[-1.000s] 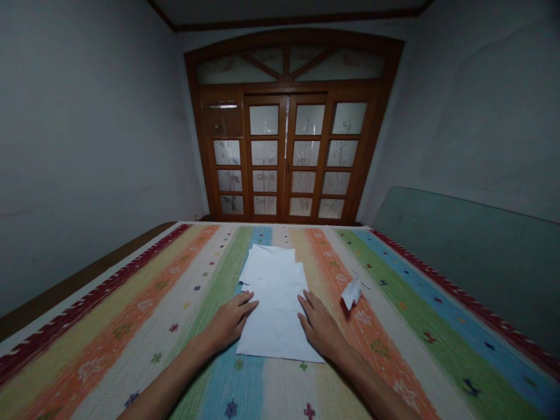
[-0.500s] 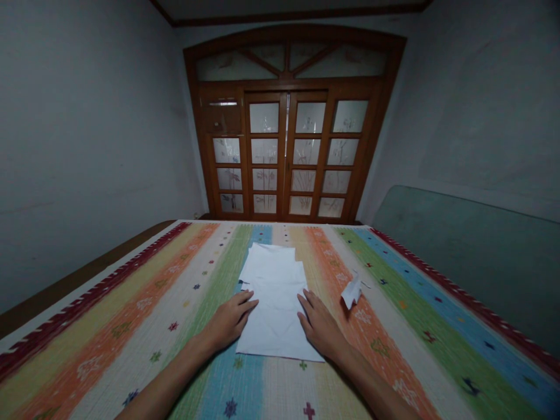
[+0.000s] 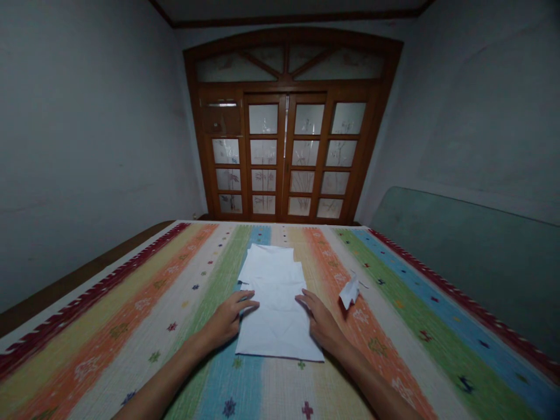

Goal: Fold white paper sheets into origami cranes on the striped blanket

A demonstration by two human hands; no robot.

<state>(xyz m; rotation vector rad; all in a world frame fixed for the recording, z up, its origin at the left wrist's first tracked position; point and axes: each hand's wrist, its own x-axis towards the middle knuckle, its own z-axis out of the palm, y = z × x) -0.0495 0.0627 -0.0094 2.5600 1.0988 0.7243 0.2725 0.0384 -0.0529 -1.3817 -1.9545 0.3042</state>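
In the head view, the left hand (image 3: 231, 318) and the right hand (image 3: 322, 324) lie at opposite side edges of a creased white sheet of paper (image 3: 277, 324). The sheet fills the gap between them, reaching from nearer than both hands to well beyond their fingertips; past the right fingertips its outline steps inward. The left hand's grip is narrow, finger and thumb extended over the sheet with a slight gap between their tips. The right hand's fingertips touch the other edge, its thumb hard to make out, so whether it pinches the sheet cannot be told.

Just beyond the left fingertips, a small notch breaks the sheet's edge. To the right of the right hand, apart from it, a crumpled white paper scrap (image 3: 349, 291) sits on an orange stripe. Under both hands spreads a striped tablecloth (image 3: 170, 326) with small motifs. Far ahead of the hands stands a wooden door (image 3: 285, 157) with glass panes; well off to their right is a greenish panel (image 3: 464, 262).
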